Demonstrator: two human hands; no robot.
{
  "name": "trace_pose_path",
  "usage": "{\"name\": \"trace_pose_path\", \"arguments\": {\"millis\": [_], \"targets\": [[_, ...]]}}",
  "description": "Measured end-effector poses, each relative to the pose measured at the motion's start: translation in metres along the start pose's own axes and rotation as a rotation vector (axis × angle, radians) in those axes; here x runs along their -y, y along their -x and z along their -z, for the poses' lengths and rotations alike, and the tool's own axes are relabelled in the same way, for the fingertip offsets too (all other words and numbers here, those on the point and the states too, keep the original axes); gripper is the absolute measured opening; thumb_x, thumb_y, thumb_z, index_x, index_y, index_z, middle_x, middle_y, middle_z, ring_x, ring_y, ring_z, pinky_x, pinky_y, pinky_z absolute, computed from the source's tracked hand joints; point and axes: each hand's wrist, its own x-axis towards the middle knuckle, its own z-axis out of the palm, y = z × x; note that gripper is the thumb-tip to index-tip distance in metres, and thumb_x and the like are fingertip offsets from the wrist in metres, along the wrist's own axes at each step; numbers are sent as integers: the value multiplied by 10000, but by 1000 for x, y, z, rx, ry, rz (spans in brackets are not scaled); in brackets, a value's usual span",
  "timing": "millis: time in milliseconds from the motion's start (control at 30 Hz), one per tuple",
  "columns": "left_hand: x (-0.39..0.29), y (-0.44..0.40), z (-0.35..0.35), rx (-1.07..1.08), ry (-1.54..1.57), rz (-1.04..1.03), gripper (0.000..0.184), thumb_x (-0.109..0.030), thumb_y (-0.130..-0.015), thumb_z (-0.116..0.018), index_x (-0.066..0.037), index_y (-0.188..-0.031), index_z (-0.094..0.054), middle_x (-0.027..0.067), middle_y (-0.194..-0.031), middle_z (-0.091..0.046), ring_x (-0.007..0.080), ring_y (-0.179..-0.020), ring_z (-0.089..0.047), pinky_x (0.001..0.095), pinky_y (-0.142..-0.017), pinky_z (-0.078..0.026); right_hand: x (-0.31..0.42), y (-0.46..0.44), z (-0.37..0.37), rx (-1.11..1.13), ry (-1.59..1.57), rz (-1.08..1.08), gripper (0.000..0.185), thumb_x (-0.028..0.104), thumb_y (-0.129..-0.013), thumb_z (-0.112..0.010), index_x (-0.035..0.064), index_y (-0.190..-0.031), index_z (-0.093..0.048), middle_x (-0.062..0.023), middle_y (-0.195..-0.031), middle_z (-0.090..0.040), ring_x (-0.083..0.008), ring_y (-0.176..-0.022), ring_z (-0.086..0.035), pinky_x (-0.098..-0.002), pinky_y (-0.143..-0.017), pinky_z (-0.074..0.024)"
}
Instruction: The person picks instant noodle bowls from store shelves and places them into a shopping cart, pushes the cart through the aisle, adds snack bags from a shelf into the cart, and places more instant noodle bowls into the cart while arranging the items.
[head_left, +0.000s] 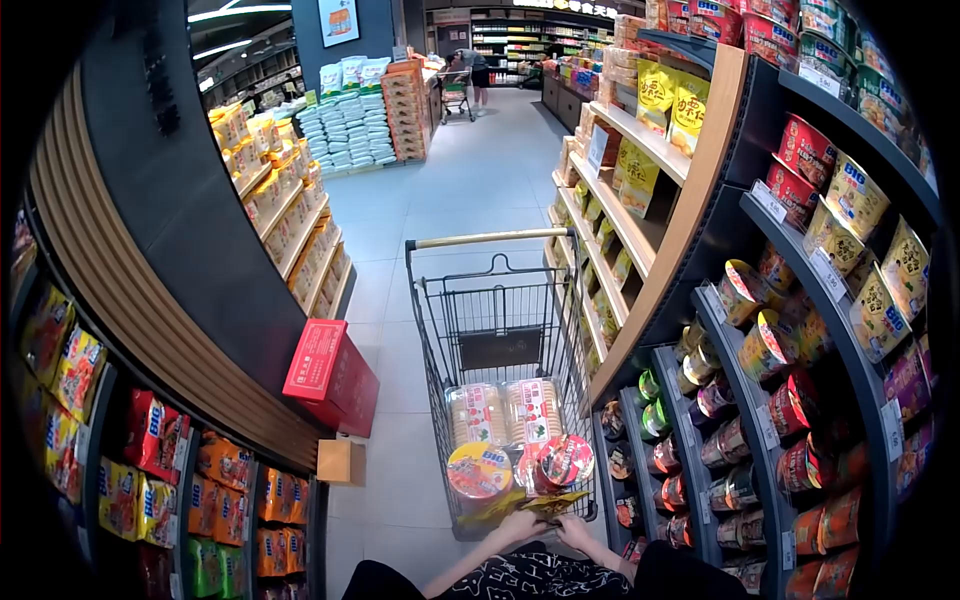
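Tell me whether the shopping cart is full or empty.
Neither: the shopping cart is partly filled. Two wrapped packs and two round tubs sit low in it, and much of the space above them is unfilled.

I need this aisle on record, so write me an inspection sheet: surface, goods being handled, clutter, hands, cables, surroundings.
Surface: pale tiled floor, no spill seen.
Goods: wire cart holds two clear-wrapped packs, a yellow-lidded tub, a pink-lidded tub and a yellowish packet.
Clutter: red box and small tan box left of the cart.
Hands: left and right at the cart's near end, beside the packet; grip unclear.
Cables: nothing seen.
Surroundings: stocked shelves both sides; person by another cart ahead.
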Motion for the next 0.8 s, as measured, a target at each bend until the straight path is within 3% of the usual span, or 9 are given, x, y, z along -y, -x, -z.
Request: {"name": "trace_pose_path", "arguments": {"millis": [33, 100, 167, 300, 433, 500, 667, 733, 800], "targets": [[25, 2, -26, 108, -49, 129, 460, -417, -743, -520, -1, -929, -584, 189, -898, -590, 348, -878, -548, 415, -761, -435, -2, 2, -8, 1, -1, 9, 286, 129, -656, -529, 83, -935, -568, -131, -856, -581, -292, -823, -546, -380, -735, -423], [48, 5, -63, 123, -135, 178, 426, -382, -736, -530, -25, -966, -573, 196, -986, -561, 354, -949, -517, 450, -817, -399, -13, 10, -16, 52, 313, 94, 358, 210, -641, -562, 89, -978, -546, -120, -948, -548, -265, -941, -496, -389, -811, -369], [46, 23, -79, -152, -358, 274, 367, -343, -749, -519, -56, -974, -554, 168, -979, -556, 326, -968, -503, 466, -795, -387, -18, 7, -27, 83, 340, 48, 410, 236, -633, -570, 116, -1022, -527, -97, -986, -526, -267, -979, -463, -391, -857, -329], [46, 27, -93, -312, -544, 346, 257, -318, -767, -496, -101, -895, -545, 122, -910, -541, 281, -884, -514, 423, -723, -373, -15, 8, -29, 107, 322, 48, 468, 242, -642, -582, 124, -1084, -485, -102, -1033, -500, -271, -1026, -434, -440, -942, -252], [18, 20, -94, -346, -582, 556, 369, -356, -722, -535, -80, -967, -550, 146, -961, -527, 295, -974, -463, 463, -897, -261, -14, 22, -12, 123, 283, 148, 588, 217, -636, -599, 103, -1181, -407, -107, -1143, -444, -259, -1120, -359, -419, -991, -200], [33, 12, -115, -488, -551, 631, 442, -363, -685, -561, -90, -1031, -538, 144, -1011, -516, 281, -1046, -426, 457, -951, -211, -14, 29, -9, 98, 210, 152, 622, 213, -622, -619, 88, -1187, -388, -109, -1166, -429, -261, -1146, -329, -440, -991, -204], [-13, 26, -99, -198, -366, 877, 458, -271, -697, -518, -169, -1141, -473, 64, -1174, -458, 215, -1152, -364, 600, -959, -3, -8, 47, -3, 219, 272, 142, 701, 252, -638, -626, 143, -1252, -304, -103, -1202, -390, -276, -1159, -307, -464, -965, -230], [-13, 34, -114, -239, -314, 880, 459, -275, -697, -520, -168, -1141, -472, 66, -1177, -454, 217, -1154, -362, 601, -958, -5, -12, 49, 4, 365, 224, 125, 739, 290, -637, -629, 224, -1278, -268, -108, -1237, -351, -281, -1171, -290, -462, -952, -240], [-22, 42, -123, -240, -295, 892, 480, -295, -703, -525, -171, -1160, -449, 64, -1200, -431, 218, -1173, -332, 606, -956, 1, -22, 63, 0, 369, 265, 200, 764, 296, -637, -629, 235, -1291, -239, -122, -1252, -329, -297, -1179, -275, -464, -953, -238]]}}
